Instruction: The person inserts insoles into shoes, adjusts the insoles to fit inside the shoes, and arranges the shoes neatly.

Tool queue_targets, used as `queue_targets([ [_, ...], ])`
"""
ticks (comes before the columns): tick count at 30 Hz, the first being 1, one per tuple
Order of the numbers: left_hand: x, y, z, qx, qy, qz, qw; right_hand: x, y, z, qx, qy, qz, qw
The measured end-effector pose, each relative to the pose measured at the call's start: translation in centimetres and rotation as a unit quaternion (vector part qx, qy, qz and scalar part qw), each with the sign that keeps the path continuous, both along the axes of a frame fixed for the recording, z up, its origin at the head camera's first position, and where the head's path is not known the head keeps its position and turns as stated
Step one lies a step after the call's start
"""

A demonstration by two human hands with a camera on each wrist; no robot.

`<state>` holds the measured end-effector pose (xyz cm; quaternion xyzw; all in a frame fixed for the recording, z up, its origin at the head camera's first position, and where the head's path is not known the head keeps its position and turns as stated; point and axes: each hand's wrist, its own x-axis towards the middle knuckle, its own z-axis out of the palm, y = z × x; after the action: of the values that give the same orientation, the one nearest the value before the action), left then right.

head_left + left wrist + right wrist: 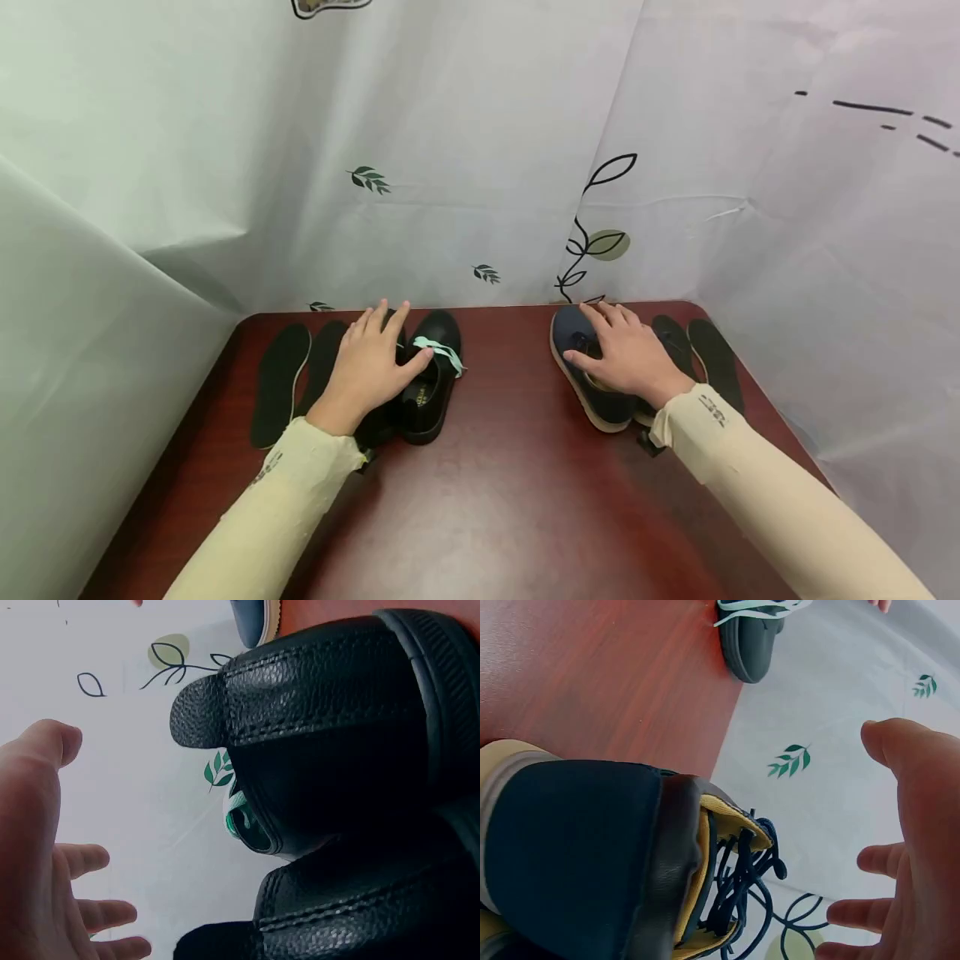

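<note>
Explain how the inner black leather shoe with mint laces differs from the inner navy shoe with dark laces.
The black leather shoe has mint laces; the navy shoe has dark laces. The black shoe's sole is dark; the navy shoe's is pale tan. Both stand upright, toes facing the white printed backdrop.

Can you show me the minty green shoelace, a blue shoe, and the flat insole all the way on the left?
Minty green shoelace (444,350): head view, on the lace's middle.
Blue shoe (574,855): right wrist view, on its heel.
Insole (280,387): head view, on its dark middle.
</note>
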<state>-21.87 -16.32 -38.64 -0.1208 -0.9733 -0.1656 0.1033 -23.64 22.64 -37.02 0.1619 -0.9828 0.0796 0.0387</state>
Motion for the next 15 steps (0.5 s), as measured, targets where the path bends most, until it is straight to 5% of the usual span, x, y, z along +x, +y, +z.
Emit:
queue_targets([
  [15,1.8,-0.2,0.4,0.084,-0.003,-0.027,0.9961,2.4,0.8,-0.3,0.001,0.016,0.012,1.0],
])
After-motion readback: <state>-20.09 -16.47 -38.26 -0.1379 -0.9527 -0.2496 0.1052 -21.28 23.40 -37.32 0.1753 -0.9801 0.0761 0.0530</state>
